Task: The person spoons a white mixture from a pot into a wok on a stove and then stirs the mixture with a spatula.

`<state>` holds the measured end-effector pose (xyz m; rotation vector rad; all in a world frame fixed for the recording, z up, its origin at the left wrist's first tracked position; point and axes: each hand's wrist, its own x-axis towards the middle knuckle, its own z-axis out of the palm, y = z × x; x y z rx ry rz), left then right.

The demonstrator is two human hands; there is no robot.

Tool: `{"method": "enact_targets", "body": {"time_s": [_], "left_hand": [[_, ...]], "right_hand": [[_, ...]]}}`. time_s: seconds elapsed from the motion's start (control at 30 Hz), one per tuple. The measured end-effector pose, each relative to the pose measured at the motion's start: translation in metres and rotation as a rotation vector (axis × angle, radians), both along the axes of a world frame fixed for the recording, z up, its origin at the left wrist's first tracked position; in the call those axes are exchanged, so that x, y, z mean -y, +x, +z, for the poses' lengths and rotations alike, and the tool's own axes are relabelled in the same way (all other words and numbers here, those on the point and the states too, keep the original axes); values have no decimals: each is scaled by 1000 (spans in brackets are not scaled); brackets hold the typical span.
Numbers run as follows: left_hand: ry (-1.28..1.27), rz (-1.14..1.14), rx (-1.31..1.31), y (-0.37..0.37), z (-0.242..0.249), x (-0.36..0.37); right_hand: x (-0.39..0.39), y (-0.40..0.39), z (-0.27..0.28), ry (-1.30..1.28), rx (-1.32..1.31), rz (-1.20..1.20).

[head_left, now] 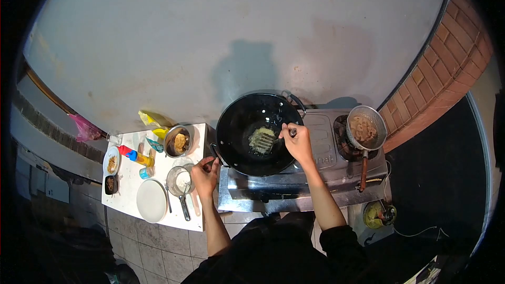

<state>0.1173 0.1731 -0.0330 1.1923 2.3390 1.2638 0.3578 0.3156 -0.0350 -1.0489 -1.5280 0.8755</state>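
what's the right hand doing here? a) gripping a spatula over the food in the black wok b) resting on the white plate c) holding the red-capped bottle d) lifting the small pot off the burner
a: the right hand grips a spatula whose blade lies on the pale food inside the black wok.

The wok (258,132) sits on the stove (321,150), left of the pot (365,129). Left of the stove, a table (197,215) bears 1 plate (151,200) and 2 bowls.

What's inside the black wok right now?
The wok holds a small pale yellowish patch of food, with the spatula in the right hand lying on it. What lies beneath the spatula blade is covered.
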Motion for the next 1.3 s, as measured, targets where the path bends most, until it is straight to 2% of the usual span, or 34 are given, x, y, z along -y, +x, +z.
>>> {"method": "enact_targets", "body": {"time_s": [0.33, 0.53, 0.6, 0.83, 0.9, 0.93, 1.03, 1.1, 1.2, 1.3], "left_hand": [[9, 4, 13, -2, -5, 0], [29, -15, 40, -4, -4, 0], [31, -16, 33, -3, -1, 1], [23, -34, 37, -4, -4, 1], [13, -35, 42, -4, -1, 0], [-4, -35, 50, -4, 0, 1], [11, -35, 30, -6, -5, -1], [-2, -44, 40, -7, -9, -1], [5, -61, 57, -10, -11, -1], [16, -63, 84, -8, -7, -3]], "right_hand": [[1, 10, 2, 51, -33, -42], [-3, 3, -1, -53, 29, -48], [-4, -3, -9, 39, -68, -84], [-4, -7, -11, 3, -50, -126], [-8, -7, -11, 285, 139, -209], [-7, -7, -11, 286, 139, -210], [-9, -10, -17, 170, 42, -148], [-10, -11, -26, 8, -133, 53], [-3, -10, -25, -55, -295, 164], [-1, -8, -21, -95, -343, 254]]}}
